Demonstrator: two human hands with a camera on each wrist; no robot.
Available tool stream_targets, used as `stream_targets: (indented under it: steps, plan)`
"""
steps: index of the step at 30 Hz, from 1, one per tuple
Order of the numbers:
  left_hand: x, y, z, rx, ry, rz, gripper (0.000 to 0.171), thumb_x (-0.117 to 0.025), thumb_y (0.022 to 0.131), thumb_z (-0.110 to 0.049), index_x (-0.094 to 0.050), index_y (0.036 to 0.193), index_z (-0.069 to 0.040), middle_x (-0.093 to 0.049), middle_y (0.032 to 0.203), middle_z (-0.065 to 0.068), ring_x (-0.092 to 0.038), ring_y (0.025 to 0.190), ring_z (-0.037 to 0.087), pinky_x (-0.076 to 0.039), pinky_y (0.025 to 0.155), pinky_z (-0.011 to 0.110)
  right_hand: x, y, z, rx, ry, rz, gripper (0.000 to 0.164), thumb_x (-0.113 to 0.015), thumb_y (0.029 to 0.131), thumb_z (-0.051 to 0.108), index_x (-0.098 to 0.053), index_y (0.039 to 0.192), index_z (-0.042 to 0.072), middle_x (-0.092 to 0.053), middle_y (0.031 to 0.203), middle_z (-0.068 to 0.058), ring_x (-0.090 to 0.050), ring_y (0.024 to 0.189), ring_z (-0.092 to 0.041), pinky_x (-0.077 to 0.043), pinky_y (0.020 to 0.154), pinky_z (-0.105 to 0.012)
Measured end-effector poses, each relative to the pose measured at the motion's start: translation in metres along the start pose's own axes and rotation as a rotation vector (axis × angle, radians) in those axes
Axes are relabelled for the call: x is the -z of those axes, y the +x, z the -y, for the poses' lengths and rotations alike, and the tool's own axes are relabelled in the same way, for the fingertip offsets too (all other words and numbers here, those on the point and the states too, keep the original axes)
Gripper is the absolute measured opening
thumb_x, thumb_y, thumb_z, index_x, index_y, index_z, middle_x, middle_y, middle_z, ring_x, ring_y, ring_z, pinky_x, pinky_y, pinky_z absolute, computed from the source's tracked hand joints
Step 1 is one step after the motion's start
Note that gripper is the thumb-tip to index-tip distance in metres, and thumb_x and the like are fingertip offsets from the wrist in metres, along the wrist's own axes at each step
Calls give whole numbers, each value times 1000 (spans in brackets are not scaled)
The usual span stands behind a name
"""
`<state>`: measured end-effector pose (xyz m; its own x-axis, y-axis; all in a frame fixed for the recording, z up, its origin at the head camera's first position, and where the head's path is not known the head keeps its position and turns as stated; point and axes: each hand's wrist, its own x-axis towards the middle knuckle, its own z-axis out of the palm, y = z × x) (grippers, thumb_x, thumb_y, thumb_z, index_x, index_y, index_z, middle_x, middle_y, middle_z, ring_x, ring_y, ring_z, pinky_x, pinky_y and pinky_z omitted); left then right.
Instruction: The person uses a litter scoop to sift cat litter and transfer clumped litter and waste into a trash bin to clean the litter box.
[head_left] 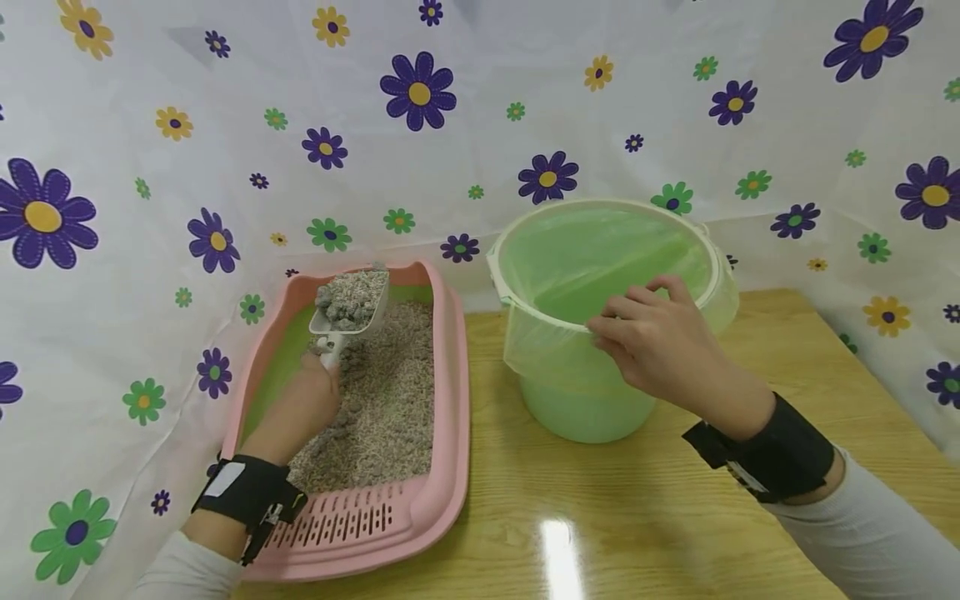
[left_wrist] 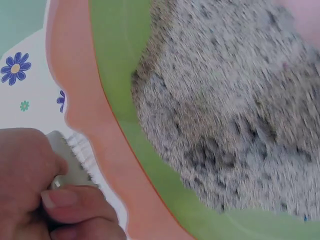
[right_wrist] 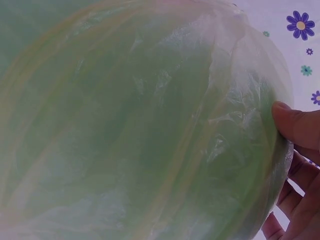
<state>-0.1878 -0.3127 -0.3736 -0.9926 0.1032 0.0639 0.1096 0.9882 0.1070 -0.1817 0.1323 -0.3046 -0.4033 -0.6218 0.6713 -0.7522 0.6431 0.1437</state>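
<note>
Head view: left hand (head_left: 311,396), fingers curled, grips one scoop (head_left: 331,350) above one litter tray (head_left: 452,375); right hand (head_left: 656,337) pinches one bucket (head_left: 588,410) by its rim near wooden table's (head_left: 517,492) back edge; flowered sheeting (head_left: 480,83) behind.

In the head view, the left hand's grip (head_left: 318,390) hides most of the handle (head_left: 330,354) of the scoop (head_left: 380,304), while the wristband (head_left: 242,493) and forearm cover part of the lower left rim of the tray (head_left: 453,375). Right of centre, the right hand's grip (head_left: 651,335) blocks a stretch of the near rim of the bucket (head_left: 585,412). Both sleeves (head_left: 877,525) are cut off — one at the bottom left, one at the lower right corner. In the left wrist view the litter (left_wrist: 215,65) smears into streaks; a pink patch (left_wrist: 309,20) upper right is too partial to name. In the right wrist view the edge crops the hand, and the plastic liner (right_wrist: 125,125) veils what lies beneath.
</note>
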Motion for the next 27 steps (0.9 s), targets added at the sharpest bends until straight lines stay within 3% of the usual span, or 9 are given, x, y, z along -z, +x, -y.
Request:
stream_targets:
  steps: [2,3,5,11,14,18,20,22,27]
  plan:
    - [-1,-4,2,35,-40,-43,44,-30,110,-11,-37,117,31,-47,63,16,-49,44,26,-39,40,36,-2,-1,0,-5,2,-1,15,-84,80,7,-78,92,10,-71,84,-4,-64,82,-26,-40,87,-51]
    - [-1,-5,3,99,-111,-40,44,-27,111,-15,-35,119,28,-46,64,15,-49,46,26,-38,41,36,-3,-1,0,-7,3,-2,14,-84,79,7,-78,92,10,-71,84,-4,-64,82,-27,-40,86,-51]
    - [-1,-5,4,154,-159,-20,46,-25,112,-20,-31,123,24,-48,66,17,-52,50,29,-41,44,38,-4,-1,0,-12,4,-7,14,-84,80,7,-78,92,10,-72,84,-4,-64,82,-27,-40,86,-51]
    - [-4,-6,5,186,-186,-33,46,-23,112,-26,-33,120,17,-52,73,21,-54,54,31,-42,46,39,-5,-2,-1,-22,3,-12,14,-84,80,7,-79,93,9,-72,84,-5,-64,83,-28,-39,85,-51]
    - [-6,-9,3,157,-131,-81,40,-28,112,-24,-37,110,14,-48,67,17,-51,50,29,-39,42,37,-4,-2,0,-20,4,-11,14,-84,80,7,-79,93,9,-72,84,-5,-64,83,-28,-39,85,-51]
    - [-5,-12,0,98,56,-129,34,-41,110,-22,-44,98,10,-45,61,13,-48,45,28,-38,40,39,-3,-2,-1,-22,-2,-16,15,-85,79,8,-79,92,9,-72,83,-5,-64,82,-28,-39,85,-52]
    - [-4,-12,-2,82,123,-88,35,-45,109,-23,-48,96,9,-47,61,13,-49,46,28,-39,42,40,-2,-3,-1,-24,-4,-20,14,-85,79,8,-79,92,9,-72,83,-5,-64,82,-28,-39,85,-52]
    - [-4,-11,-2,61,83,17,35,-44,110,-24,-52,93,6,-49,65,13,-50,50,26,-40,47,39,-2,-3,-2,-27,-2,-23,14,-85,79,8,-79,92,9,-72,83,-5,-64,82,-28,-39,85,-52]
    - [-9,-12,8,46,-273,261,43,-37,111,-23,-48,72,-8,-39,63,3,-34,52,16,-33,54,32,-2,-3,-2,-27,15,-20,13,-84,81,8,-79,93,10,-72,83,-4,-64,82,-27,-38,85,-52]
